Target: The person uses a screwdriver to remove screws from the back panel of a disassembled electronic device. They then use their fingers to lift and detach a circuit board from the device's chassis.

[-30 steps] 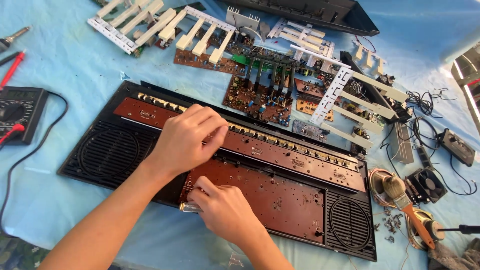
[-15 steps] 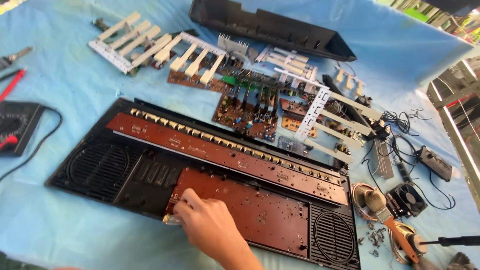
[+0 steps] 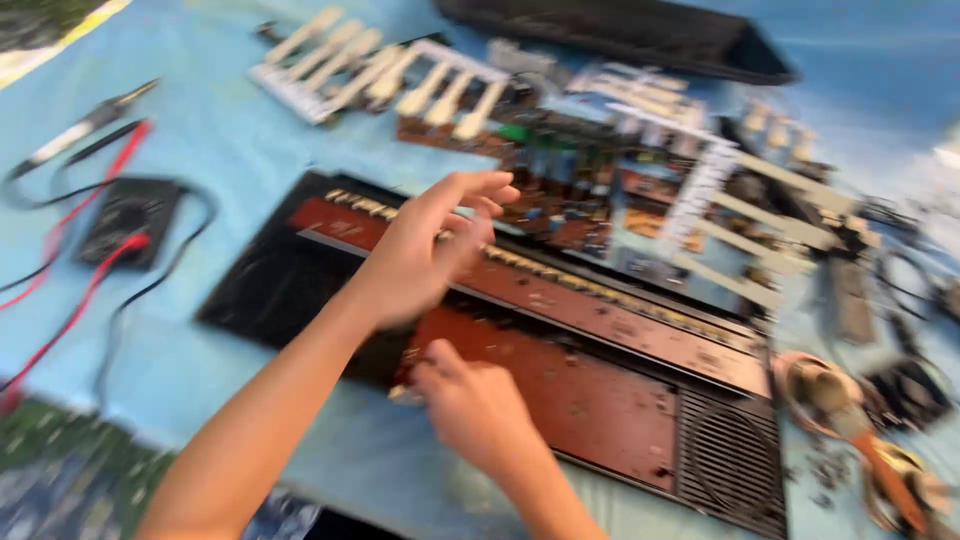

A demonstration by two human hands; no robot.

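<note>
Blurring frame: right hand (image 3: 478, 408) covers brown board (image 3: 590, 390) corner.

The long black case (image 3: 290, 290) looks like matt plastic, its speaker grille (image 3: 730, 465) finely slotted. The reddish-brown circuit board (image 3: 590, 390) inside is dull and speckled. Underneath, the blue table cover (image 3: 220, 130) seems soft, smooth cloth. The white key strips (image 3: 400, 75) look like glossy plastic.

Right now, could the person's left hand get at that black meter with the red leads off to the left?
Probably yes. The left hand hangs open above the black keyboard case, holding nothing, and only bare blue cloth lies between it and the meter.
</note>
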